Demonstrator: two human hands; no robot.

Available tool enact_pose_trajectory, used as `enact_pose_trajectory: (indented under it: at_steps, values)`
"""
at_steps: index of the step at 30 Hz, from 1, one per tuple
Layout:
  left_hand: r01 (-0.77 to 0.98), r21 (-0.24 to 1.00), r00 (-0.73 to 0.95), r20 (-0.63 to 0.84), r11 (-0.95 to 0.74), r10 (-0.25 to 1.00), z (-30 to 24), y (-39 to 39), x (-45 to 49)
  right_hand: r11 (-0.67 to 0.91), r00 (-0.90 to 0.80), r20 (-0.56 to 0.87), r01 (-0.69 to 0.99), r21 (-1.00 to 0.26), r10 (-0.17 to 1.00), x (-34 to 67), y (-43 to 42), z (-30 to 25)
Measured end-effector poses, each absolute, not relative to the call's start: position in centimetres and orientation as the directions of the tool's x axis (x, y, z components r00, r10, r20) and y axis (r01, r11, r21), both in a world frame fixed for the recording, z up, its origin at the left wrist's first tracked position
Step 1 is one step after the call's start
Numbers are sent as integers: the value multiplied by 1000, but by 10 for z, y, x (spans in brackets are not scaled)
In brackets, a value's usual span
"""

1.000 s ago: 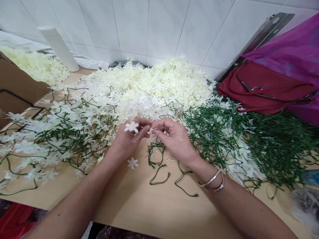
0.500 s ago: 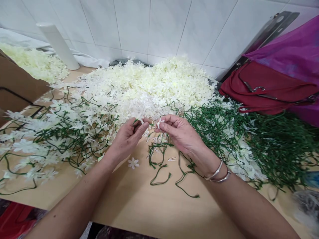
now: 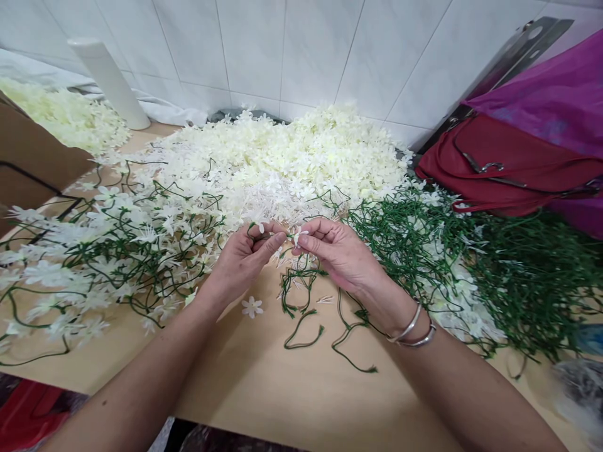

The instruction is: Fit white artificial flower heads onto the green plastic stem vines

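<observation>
My left hand [image 3: 240, 257] is closed in a pinch on a thin green stem [image 3: 251, 230], most of it hidden by the fingers. A small white artificial flower [image 3: 298, 235] is pinched between thumb and fingers of my right hand [image 3: 343, 254]. The stem's end meets the flower between the two hands; how far it goes in, I cannot make out. Below them several loose green stems [image 3: 305, 342] lie on the tabletop [image 3: 264, 389]. Near my left wrist lies a flat white blossom [image 3: 252, 307], and tiny white stamen pieces [image 3: 325, 299] lie closer to my right.
Pale blossoms [image 3: 320, 147] are heaped against the tiled wall. White flowers on stems [image 3: 108, 245] spread to the left, beside a cardboard box [image 3: 38, 150]. Green stems [image 3: 527, 270] pile up at the right under a red bag [image 3: 513, 163]. A white roll [image 3: 110, 85] stands behind.
My hands have come slightly closer together, bringing the stem's end up to the flower. The surrounding piles look the same.
</observation>
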State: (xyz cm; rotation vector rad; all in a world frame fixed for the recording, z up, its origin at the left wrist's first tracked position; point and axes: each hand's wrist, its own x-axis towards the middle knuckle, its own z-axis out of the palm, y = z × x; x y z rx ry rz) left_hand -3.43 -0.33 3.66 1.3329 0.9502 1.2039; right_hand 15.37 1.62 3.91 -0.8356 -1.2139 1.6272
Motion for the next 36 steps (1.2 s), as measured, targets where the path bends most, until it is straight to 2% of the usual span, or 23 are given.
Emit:
enact_pose_trajectory:
  at_steps: [6, 11, 13, 16, 21, 27, 36]
  values:
    - [137, 955, 160, 240, -262, 958, 30, -4, -39, -70, -329, -6, -183, -981, 944, 154, 15, 39]
    - [193, 953, 198, 194, -232, 961, 26, -2, -43, -76, -345, -23, -141, -987, 938, 156, 16, 37]
    - [155, 968, 226, 158, -196, 961, 25, 0, -42, -114, -381, -50, -146, -983, 923, 159, 17, 36]
    - [-2, 995, 285, 97, -101, 954, 21, 1, -40, -169, -421, -84, -168, -971, 903, 162, 20, 32]
    - [-176, 984, 351, 25, 39, 936, 12, 3, -35, -209, -453, -102, -194, -958, 886, 163, 24, 24]
    - [-230, 971, 318, 16, 61, 948, 6, 3, -34, -219, -444, -107, -209, -953, 890, 158, 25, 17]
    - [-184, 978, 278, -41, 95, 960, 9, 2, -33, -180, -414, -87, -191, -965, 906, 157, 25, 14]
